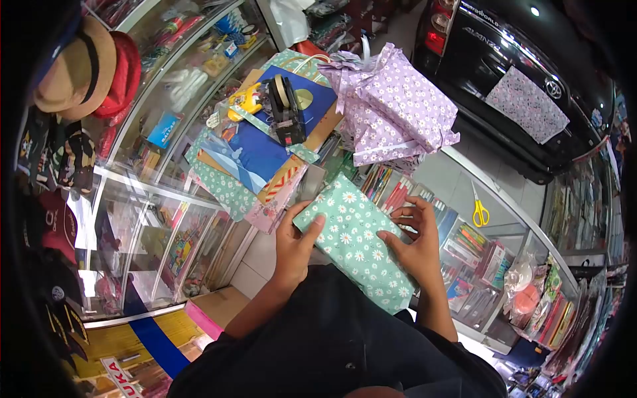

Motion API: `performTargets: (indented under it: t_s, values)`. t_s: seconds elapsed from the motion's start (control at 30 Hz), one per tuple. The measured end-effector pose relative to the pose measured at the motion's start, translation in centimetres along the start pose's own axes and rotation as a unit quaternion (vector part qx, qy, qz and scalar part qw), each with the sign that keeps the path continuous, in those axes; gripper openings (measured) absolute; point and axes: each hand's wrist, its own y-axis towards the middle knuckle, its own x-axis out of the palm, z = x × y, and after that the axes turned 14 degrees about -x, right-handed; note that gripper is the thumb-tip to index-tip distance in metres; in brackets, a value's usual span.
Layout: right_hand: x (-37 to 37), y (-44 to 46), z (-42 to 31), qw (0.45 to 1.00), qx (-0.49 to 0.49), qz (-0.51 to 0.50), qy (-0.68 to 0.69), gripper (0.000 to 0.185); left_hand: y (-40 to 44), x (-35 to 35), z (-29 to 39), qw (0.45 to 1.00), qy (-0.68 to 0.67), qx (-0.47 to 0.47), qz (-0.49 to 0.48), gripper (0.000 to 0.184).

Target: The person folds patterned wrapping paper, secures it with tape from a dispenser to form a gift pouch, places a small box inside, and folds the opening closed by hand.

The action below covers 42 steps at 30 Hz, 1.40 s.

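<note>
A flat package wrapped in green daisy-print paper [355,239] is in front of my body, tilted, with both hands on it. My left hand [295,242] grips its left edge, the thumb lying on top of the paper. On the opposite side my right hand [417,240] has its thumb on the paper, while its curled fingers are around the upper right edge. What the fingertips do beneath the package is hidden.
A tape dispenser [286,113] stands on stacked paper and a blue bag [255,156] at the upper left. Purple daisy-wrapped parcels [398,99] lie farther back. Yellow-handled scissors [480,213] rest on the glass counter at the right. A black car [511,73] is beyond it.
</note>
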Motion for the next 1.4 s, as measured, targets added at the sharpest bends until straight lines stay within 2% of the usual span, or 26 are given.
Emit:
performTargets:
  t_s: [0.1,0.17,0.37,0.5,0.53,0.57,0.6,0.63,0.7,0.77,0.87,0.97,1.03,1.17,1.23,1.3,1.4]
  values:
    - [-0.4,-0.2,-0.3,1.000,-0.016,-0.007,-0.009,0.081,-0.8,1.4,0.1,1.000,0.006,0.010,0.002,0.041]
    - [-0.6,-0.8,-0.4,1.000,-0.024,0.000,-0.001,0.081,-1.0,1.8,-0.4,0.998,0.038,0.055,0.018,0.043]
    - [-1.7,-2.0,-1.3,1.000,-0.026,0.010,0.004,0.080,-2.0,2.6,-0.2,0.996,0.027,0.076,0.028,0.043]
    - [-3.7,-3.0,-1.9,0.996,-0.031,0.031,0.083,0.060,-2.2,3.2,0.8,0.983,0.113,0.147,0.012,0.043]
    - [-4.3,-3.3,-2.4,0.993,-0.039,0.046,0.099,0.050,-2.3,3.6,1.0,0.967,0.143,0.210,-0.002,0.042]
    - [-5.0,-3.6,-2.2,0.993,-0.036,0.059,0.098,0.050,-2.5,3.9,1.3,0.947,0.171,0.271,-0.017,0.041]
    - [-5.9,-4.0,-1.9,0.989,-0.066,0.084,0.104,0.049,-2.8,4.4,1.8,0.932,0.194,0.305,-0.025,0.041]
    - [-6.8,-4.4,-1.6,0.984,-0.096,0.107,0.108,0.047,-3.2,4.9,2.5,0.932,0.197,0.302,-0.034,0.041]
    - [-8.6,-4.7,-2.0,0.970,-0.164,0.152,0.100,0.043,-4.3,6.5,4.4,0.867,0.257,0.422,-0.067,0.042]
    - [-10.2,-5.2,-3.6,0.954,-0.175,0.187,0.156,0.041,-5.2,8.1,6.2,0.855,0.257,0.440,-0.094,0.042]
    - [-12.4,-6.0,-6.0,0.937,-0.236,0.199,0.164,0.041,-5.7,10.5,8.5,0.780,0.253,0.537,-0.198,0.044]
    - [-13.4,-6.8,-8.9,0.925,-0.271,0.229,0.133,0.041,-6.1,12.6,9.7,0.749,0.234,0.572,-0.238,0.044]
    - [-14.1,-7.3,-10.1,0.918,-0.286,0.236,0.139,0.042,-6.2,14.0,10.4,0.746,0.221,0.574,-0.256,0.044]
    - [-15.0,-7.5,-11.5,0.914,-0.300,0.241,0.131,0.044,-4.8,16.4,12.3,0.701,0.234,0.585,-0.334,0.045]
    - [-15.3,-7.0,-12.2,0.912,-0.317,0.220,0.138,0.046,-4.4,17.5,13.7,0.654,0.290,0.574,-0.400,0.045]
    - [-15.4,-6.6,-13.3,0.912,-0.322,0.222,0.123,0.047,-3.9,18.4,14.6,0.637,0.294,0.571,-0.427,0.044]
    - [-15.7,-6.0,-14.5,0.911,-0.337,0.210,0.113,0.047,-2.7,19.9,16.2,0.567,0.308,0.542,-0.538,0.043]
